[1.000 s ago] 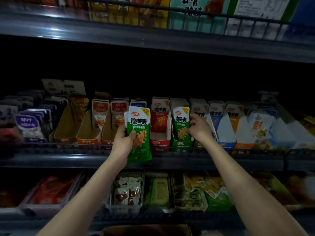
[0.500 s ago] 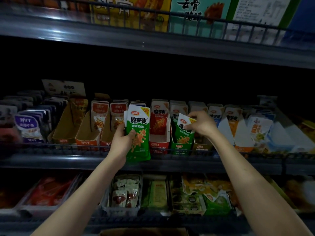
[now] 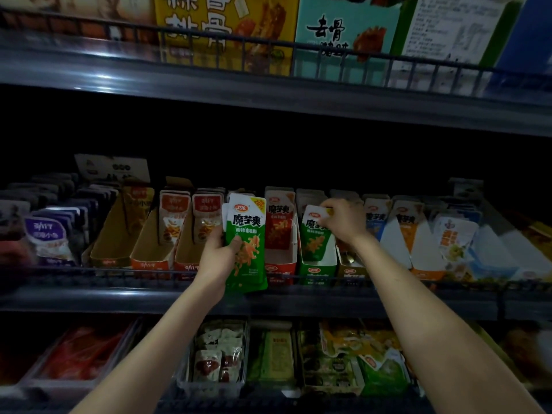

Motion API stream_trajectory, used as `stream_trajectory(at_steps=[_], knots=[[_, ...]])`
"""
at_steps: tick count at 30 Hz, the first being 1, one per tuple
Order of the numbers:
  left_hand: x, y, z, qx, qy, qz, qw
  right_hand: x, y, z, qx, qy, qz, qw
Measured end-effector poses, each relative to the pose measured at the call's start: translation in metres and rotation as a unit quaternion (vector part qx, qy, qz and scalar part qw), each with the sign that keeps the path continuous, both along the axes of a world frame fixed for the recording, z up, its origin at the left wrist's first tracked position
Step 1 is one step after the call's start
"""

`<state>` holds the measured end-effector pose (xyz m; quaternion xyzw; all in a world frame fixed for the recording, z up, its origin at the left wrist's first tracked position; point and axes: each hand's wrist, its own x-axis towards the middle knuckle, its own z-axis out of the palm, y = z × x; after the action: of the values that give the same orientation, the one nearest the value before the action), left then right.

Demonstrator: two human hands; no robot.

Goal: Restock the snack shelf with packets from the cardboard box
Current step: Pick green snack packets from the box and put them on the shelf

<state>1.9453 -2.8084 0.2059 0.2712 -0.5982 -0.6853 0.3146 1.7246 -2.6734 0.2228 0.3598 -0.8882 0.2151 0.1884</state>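
Your left hand (image 3: 219, 258) is raised in front of the snack shelf (image 3: 119, 300), fingers and thumb curled round a small stack of green packets (image 3: 248, 234) held upright, printed faces toward you. The stack sits before the shelf's front rail, between an orange carton and the red carton (image 3: 280, 268). Your right hand (image 3: 343, 219) reaches further right, fingertips pinching the top corner of a single green packet (image 3: 313, 237). That packet stands slightly tilted inside the green display carton (image 3: 316, 271), just beside the red carton. Rows of other snack packets fill cartons along the shelf; more goods lie in trays on the shelf below.
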Motion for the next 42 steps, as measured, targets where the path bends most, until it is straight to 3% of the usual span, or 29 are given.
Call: stream_trajectory(at_steps=[5, 21, 25, 26, 28, 30, 32, 34, 38, 42], knots=[[-0.001, -0.002, 0.003, -0.014, 0.004, -0.002, 1.0, -0.004, -0.007, -0.004, -0.048, 0.046, -0.016, 0.998], [-0.005, -0.002, -0.001, -0.007, -0.003, -0.001, 1.0, -0.009, -0.011, -0.028, -0.019, 0.142, -0.077, 0.987], [-0.006, 0.0, -0.001, 0.007, -0.005, -0.008, 1.0, -0.006, -0.01, -0.03, -0.056, 0.184, -0.077, 0.978], [-0.006, 0.0, -0.001, 0.008, -0.007, -0.013, 1.0, 0.0, -0.01, -0.028, -0.084, 0.167, -0.06, 0.981], [-0.007, 0.002, -0.002, 0.01, -0.007, -0.027, 1.0, 0.028, -0.005, -0.017, -0.146, -0.019, 0.023, 0.989], [-0.009, 0.007, -0.002, 0.016, -0.006, -0.043, 0.999, 0.064, 0.001, -0.006, -0.192, -0.25, 0.117, 0.942], [-0.011, 0.015, -0.001, 0.025, -0.004, -0.079, 0.997, 0.089, 0.006, 0.001, -0.199, -0.358, 0.182, 0.894], [-0.013, 0.025, 0.0, 0.019, -0.005, -0.119, 0.993, 0.1, 0.011, 0.001, -0.209, -0.388, 0.213, 0.872], [-0.014, 0.041, 0.003, 0.009, 0.001, -0.162, 0.987, 0.099, 0.023, 0.0, -0.267, -0.406, 0.175, 0.856], [-0.014, 0.044, 0.005, -0.059, -0.002, -0.194, 0.979, 0.092, 0.04, 0.003, -0.282, -0.409, 0.162, 0.852]])
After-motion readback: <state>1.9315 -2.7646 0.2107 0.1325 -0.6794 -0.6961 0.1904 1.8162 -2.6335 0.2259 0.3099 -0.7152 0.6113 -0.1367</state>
